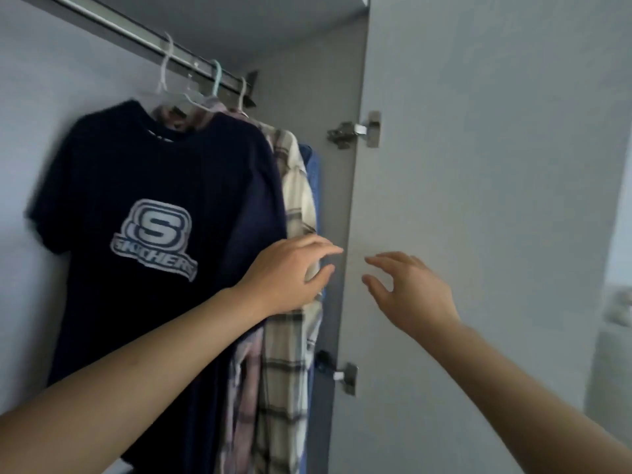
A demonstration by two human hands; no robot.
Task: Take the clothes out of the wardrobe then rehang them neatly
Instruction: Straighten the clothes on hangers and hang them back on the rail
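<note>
The wardrobe interior (51,80) is open, its door (478,165) swung to the right. A rail (113,23) at the top carries the clothes: a navy T-shirt (136,165) in front, plaid shirts (294,186) behind it toward the right end, all on hangers. The left hand (290,271) hovers, fingers loosely spread, at the plaid shirts; whether it touches is unclear. The right hand (407,292) is open, holding nothing. Risk: pulling fabric instead of lifting hangers could slip garments off.

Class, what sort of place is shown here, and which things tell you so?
Probably a home wardrobe: a metal hanging rail, a navy logo T-shirt and cream checked shirt on hangers, and a hinged grey door.
</note>
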